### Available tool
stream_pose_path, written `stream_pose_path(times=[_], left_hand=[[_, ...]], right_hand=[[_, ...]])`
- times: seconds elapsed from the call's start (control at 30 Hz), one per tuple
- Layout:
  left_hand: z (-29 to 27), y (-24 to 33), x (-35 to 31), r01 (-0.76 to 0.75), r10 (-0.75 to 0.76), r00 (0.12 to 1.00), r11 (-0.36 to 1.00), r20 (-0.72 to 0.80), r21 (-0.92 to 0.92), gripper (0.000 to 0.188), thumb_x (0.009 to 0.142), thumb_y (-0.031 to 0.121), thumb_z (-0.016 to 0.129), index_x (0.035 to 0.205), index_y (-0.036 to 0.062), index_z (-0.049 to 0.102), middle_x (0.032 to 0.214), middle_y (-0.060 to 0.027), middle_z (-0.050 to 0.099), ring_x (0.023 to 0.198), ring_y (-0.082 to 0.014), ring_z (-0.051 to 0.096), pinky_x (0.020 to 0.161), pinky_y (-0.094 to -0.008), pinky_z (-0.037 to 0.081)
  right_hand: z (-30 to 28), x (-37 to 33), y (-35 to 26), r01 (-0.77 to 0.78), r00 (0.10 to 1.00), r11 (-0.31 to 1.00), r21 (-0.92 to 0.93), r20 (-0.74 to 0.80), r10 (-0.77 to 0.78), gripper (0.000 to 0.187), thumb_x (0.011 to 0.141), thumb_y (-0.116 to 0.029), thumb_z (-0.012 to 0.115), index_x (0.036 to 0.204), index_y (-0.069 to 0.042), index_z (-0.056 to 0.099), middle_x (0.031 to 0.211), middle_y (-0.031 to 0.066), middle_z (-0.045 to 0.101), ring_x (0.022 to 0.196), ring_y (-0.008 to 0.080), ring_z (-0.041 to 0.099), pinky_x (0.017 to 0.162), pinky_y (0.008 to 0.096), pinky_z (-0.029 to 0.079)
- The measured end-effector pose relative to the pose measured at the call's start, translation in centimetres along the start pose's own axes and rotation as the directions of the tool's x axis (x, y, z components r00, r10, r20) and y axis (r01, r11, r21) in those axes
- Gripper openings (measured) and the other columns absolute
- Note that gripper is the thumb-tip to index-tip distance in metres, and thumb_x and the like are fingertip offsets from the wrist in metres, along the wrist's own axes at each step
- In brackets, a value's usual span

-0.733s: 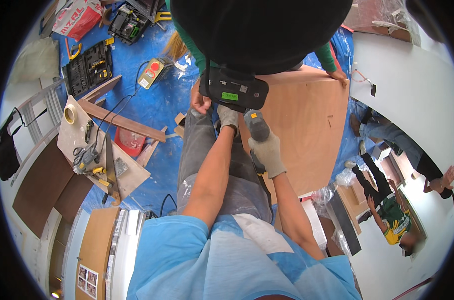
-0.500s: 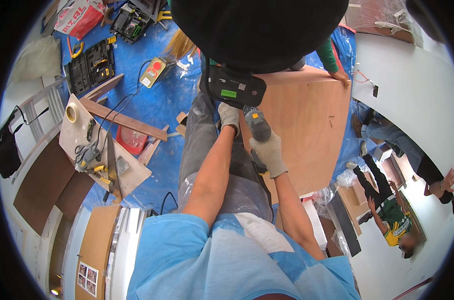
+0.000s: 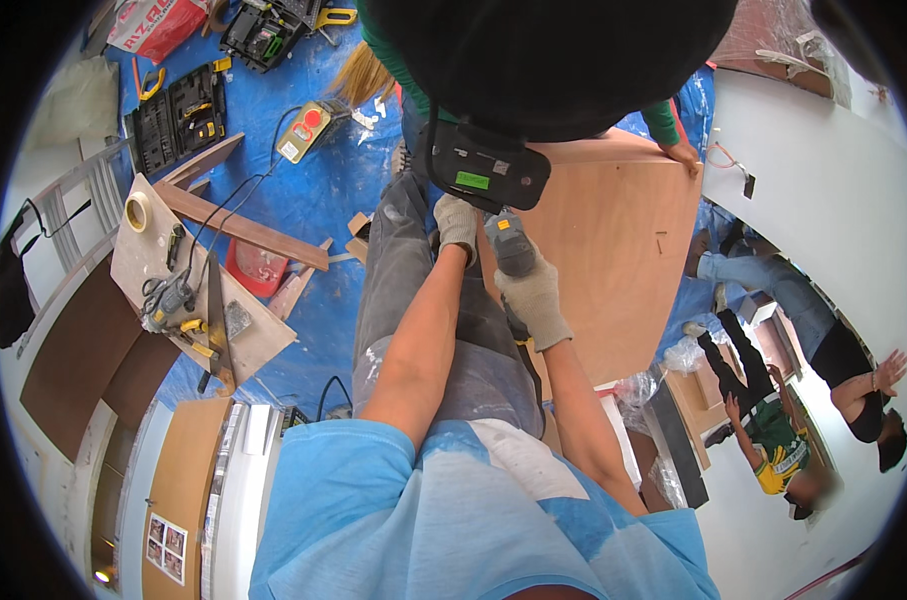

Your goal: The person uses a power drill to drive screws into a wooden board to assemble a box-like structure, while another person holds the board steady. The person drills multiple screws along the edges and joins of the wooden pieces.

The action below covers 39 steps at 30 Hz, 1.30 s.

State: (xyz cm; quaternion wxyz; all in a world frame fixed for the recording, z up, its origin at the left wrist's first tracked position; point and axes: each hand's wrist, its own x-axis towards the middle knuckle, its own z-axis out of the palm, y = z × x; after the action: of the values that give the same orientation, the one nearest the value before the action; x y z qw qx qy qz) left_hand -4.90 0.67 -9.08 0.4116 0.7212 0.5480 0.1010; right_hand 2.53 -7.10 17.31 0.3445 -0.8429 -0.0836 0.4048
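Observation:
My right hand (image 3: pixel 536 305), in a pale knit work glove, grips a grey and black cordless drill (image 3: pixel 511 246) that points away from me at the near-left part of a wooden box (image 3: pixel 608 265). The drill's tip is hidden under a dark device hanging in front of a co-worker's cap. My left hand (image 3: pixel 457 222), gloved too, is beside the box's left edge, left of the drill. Its fingertips are hidden by that device, so what they touch does not show. The co-worker's bare hand (image 3: pixel 681 155) rests on the box's far right corner.
A co-worker's black cap (image 3: pixel 553 60) blocks the top middle. On the left, a work board (image 3: pixel 163 250) carries a tape roll, a power tool and a handsaw. A yellow control box (image 3: pixel 308 130) and a tool case (image 3: pixel 178 125) lie on the blue sheet. Other people are at the right.
The co-worker's cap and device have shifted slightly right, showing more green sleeve. My hands and the drill keep nearly the same place at the box. A person at the right has moved.

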Motion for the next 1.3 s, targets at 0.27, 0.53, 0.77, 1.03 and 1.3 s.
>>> stream_pose_path(times=[0.27, 0.53, 0.77, 1.03, 1.3], left_hand=[[-1.3, 0.6, -0.1, -0.183, 0.139, 0.979, 0.925, 0.152, 0.332, 0.019, 0.093, 0.027, 0.066, 0.095, 0.0129, 0.079, 0.097, -0.0057, 0.078, 0.095, -0.0285, 0.074, 0.078, -0.0407, 0.057], [-2.8, 3.9, 0.2, 0.032, -0.035, 0.999, 0.987, -0.014, -0.156, 0.025, 0.094, 0.028, 0.071, 0.109, 0.0085, 0.074, 0.102, -0.0088, 0.077, 0.092, -0.0286, 0.072, 0.079, -0.0417, 0.056], [-0.8, 0.7, 1.4, 0.358, -0.275, 0.924, 0.866, 0.264, -0.350, 0.030, 0.095, 0.029, 0.073, 0.115, 0.0069, 0.074, 0.094, -0.0053, 0.073, 0.079, -0.0215, 0.067, 0.069, -0.0369, 0.053], [0.4, -2.5, 2.9, 0.475, -0.343, 0.857, 0.814, 0.385, -0.333, 0.036, 0.097, 0.030, 0.076, 0.123, 0.0052, 0.073, 0.085, -0.0014, 0.069, 0.065, -0.0135, 0.062, 0.057, -0.0315, 0.049], [-1.1, -0.4, 3.8, 0.533, -0.382, 0.846, 0.587, 0.372, -0.610, 0.020, 0.099, 0.012, 0.073, 0.116, 0.0018, 0.076, 0.078, 0.0021, 0.066, 0.060, -0.0088, 0.058, 0.052, -0.0260, 0.046]], right_hand=[[-0.3, -0.1, -0.5, -0.066, 0.998, 0.995, 0.075, 0.022, 0.065, 0.061, 0.081, -0.007, 0.074, 0.140, -0.006, 0.061, 0.112, 0.0187, 0.076, 0.106, 0.0289, 0.076, 0.090, 0.0366, 0.059], [-0.3, 0.2, 0.1, -0.034, 0.999, 0.992, -0.123, 0.032, 0.038, 0.064, 0.081, -0.012, 0.071, 0.143, -0.012, 0.056, 0.115, 0.0221, 0.073, 0.107, 0.0417, 0.070, 0.092, 0.0479, 0.057], [-1.6, -0.3, -0.9, -0.010, 1.000, 0.989, -0.149, 0.009, 0.012, 0.056, 0.087, -0.020, 0.067, 0.142, -0.017, 0.056, 0.117, 0.0211, 0.073, 0.107, 0.0439, 0.068, 0.091, 0.0528, 0.055], [-1.9, -0.4, -2.3, -0.022, 0.999, 0.991, -0.129, 0.028, 0.025, 0.046, 0.090, -0.020, 0.064, 0.135, -0.018, 0.057, 0.113, 0.0196, 0.073, 0.104, 0.0428, 0.069, 0.088, 0.0547, 0.054], [-1.3, -0.5, -2.4, 0.003, 1.000, 0.993, -0.120, 0.021, 0.000, 0.042, 0.091, -0.022, 0.063, 0.132, -0.016, 0.058, 0.114, 0.0186, 0.073, 0.105, 0.0418, 0.069, 0.089, 0.0545, 0.054]])
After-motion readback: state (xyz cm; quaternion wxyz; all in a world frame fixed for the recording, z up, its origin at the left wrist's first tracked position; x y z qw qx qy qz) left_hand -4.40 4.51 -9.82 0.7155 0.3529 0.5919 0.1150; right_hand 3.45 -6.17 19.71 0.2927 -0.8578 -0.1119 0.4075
